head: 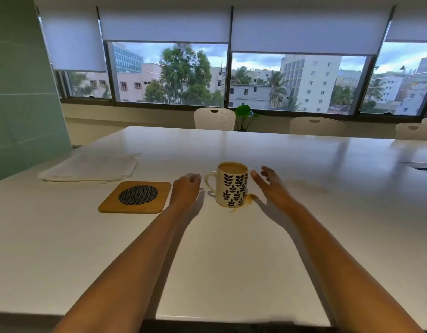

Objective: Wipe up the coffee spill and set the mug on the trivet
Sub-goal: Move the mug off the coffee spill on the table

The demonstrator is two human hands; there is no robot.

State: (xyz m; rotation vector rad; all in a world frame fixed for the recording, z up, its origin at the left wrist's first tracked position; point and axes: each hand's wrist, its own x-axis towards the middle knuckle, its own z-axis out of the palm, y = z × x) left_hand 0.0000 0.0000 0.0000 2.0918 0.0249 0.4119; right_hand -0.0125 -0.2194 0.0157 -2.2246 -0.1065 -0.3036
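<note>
A cream mug [232,186] with dark leaf prints stands upright on the white table [231,260], full of milky coffee, its handle pointing left. A small brown coffee spill [249,199] lies at its right base. The square wooden trivet [135,197] with a dark round mesh centre lies to the left of the mug. My left hand [185,189] hovers just left of the handle, fingers curled and holding nothing. On the mug's right side, my right hand [267,183] is spread open, a little apart from the mug.
A folded white cloth [92,167] lies behind the trivet at the table's left. White chairs [214,118] stand along the far edge, with a small green plant [243,114] behind them. A green wall [20,92] is at left.
</note>
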